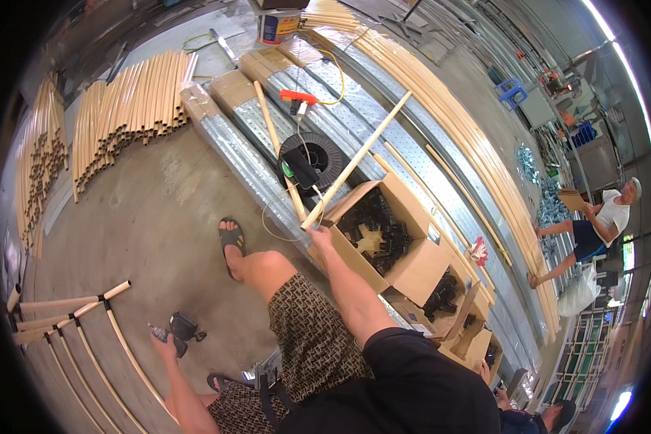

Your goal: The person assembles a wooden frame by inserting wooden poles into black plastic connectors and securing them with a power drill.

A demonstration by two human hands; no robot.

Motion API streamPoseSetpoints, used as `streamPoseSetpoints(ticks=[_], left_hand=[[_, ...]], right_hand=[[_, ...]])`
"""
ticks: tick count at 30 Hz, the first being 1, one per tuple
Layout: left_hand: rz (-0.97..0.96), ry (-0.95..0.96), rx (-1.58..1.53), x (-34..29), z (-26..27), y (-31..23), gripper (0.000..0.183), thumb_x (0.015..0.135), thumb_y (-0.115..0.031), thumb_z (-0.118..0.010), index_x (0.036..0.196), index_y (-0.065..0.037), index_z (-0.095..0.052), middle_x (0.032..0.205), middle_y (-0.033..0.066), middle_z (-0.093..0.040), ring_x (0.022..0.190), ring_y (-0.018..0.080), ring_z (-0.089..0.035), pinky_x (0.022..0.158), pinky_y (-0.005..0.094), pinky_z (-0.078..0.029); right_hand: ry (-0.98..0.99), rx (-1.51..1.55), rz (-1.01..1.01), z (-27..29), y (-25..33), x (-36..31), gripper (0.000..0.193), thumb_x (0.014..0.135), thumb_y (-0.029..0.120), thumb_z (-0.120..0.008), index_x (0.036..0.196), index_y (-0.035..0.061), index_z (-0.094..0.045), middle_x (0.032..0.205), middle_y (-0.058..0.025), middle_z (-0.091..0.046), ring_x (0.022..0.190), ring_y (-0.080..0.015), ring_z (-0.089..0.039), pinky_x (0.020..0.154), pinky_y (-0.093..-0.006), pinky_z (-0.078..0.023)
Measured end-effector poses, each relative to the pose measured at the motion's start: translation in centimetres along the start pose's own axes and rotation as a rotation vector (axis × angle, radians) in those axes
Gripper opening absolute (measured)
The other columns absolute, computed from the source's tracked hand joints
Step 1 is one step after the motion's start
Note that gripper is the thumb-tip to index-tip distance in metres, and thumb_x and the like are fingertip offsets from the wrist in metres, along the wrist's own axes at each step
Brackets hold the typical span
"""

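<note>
My right hand (320, 237) is closed around the lower end of a long beige tube (362, 158), which slants up and to the right over plastic-wrapped metal profiles. Beside that hand is an open cardboard box (351, 249) filled with black fittings (390, 235). Down at the lower left, my left hand (166, 347) grips a cordless drill (183, 327), held low above the floor. Close to the drill stands a frame of beige tubes with black joints (103, 298). A second beige tube (270, 126) lies beside a black spool (331, 155).
Stacks of cut beige tubes (134, 94) lie at the upper left. An orange power strip (297, 96) with cables rests on the profiles (231, 155). Farther right are more fitting boxes (477, 340) and a red-and-white glove (479, 251). A person (606, 220) holding cardboard walks at the right.
</note>
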State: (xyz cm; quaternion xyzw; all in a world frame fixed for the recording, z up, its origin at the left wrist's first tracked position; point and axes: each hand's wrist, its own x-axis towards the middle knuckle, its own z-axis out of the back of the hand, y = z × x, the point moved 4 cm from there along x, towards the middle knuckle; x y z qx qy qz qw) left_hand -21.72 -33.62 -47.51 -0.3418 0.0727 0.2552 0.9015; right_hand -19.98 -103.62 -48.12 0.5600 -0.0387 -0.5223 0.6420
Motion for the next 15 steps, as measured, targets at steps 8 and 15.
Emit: streamPoseSetpoints(ticks=[8, 15], left_hand=[[-0.159, 0.003, -0.013, -2.0, 3.3, -4.5, 0.081, 0.083, -0.008, -0.070, 0.151, -0.003, -0.026, 0.144, 0.0244, -0.043, 0.130, 0.0357, -0.047, 0.109, 0.0422, -0.038], [-0.259, 0.530, -0.300, -12.0, 11.5, -29.8, 0.075, 0.091, -0.019, -0.068, 0.154, -0.015, -0.026, 0.154, 0.0215, -0.028, 0.130, 0.0299, -0.047, 0.105, 0.0402, -0.042]], right_hand=[[0.340, 0.023, 0.323, -2.3, 5.2, -6.6, 0.033, 0.083, 0.015, -0.070, 0.108, -0.0056, -0.063, 0.096, -0.0169, -0.069, 0.078, -0.0259, -0.066, 0.073, -0.0380, -0.053], [-0.123, -0.196, 0.025, -0.5, 2.5, -0.9, 0.053, 0.081, 0.025, -0.072, 0.131, 0.0132, -0.058, 0.119, -0.0211, -0.065, 0.109, -0.0341, -0.063, 0.091, -0.0436, -0.048]])
